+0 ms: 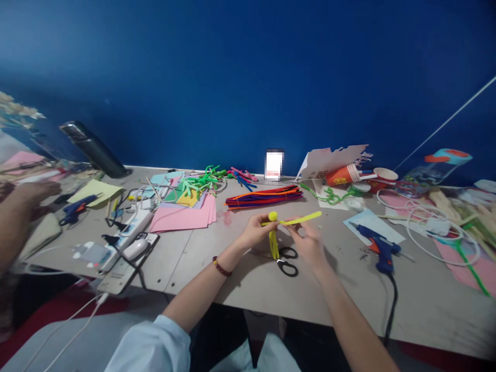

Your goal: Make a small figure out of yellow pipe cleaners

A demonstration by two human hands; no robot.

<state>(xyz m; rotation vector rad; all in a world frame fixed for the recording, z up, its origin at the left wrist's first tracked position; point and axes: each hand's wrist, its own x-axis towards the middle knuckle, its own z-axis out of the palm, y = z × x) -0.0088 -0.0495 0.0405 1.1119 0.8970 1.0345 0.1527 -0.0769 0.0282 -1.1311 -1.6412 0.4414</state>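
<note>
Between my hands, above the front part of the table, is a small yellow pipe-cleaner figure (pixel 273 243) with a round coiled head and two strands hanging down. My left hand (pixel 258 230) pinches it just below the head. A yellow pipe cleaner (pixel 306 218) sticks out sideways from the figure, and the fingers of my right hand (pixel 308 238) are closed on it. Black-handled scissors (pixel 287 268) lie on the table just beneath; their blades are mostly hidden. Behind my hands rests a bundle of red, orange and purple pipe cleaners (pixel 265 197).
On the right, a blue glue gun (pixel 382 248) lies on light-blue paper. Pink paper sheets (pixel 182 219), a power strip (pixel 126 237) and a phone (pixel 126 268) with a mouse are on the left. A phone screen (pixel 274 165) stands by the wall. Another person's arm (pixel 17 217) reaches in at far left.
</note>
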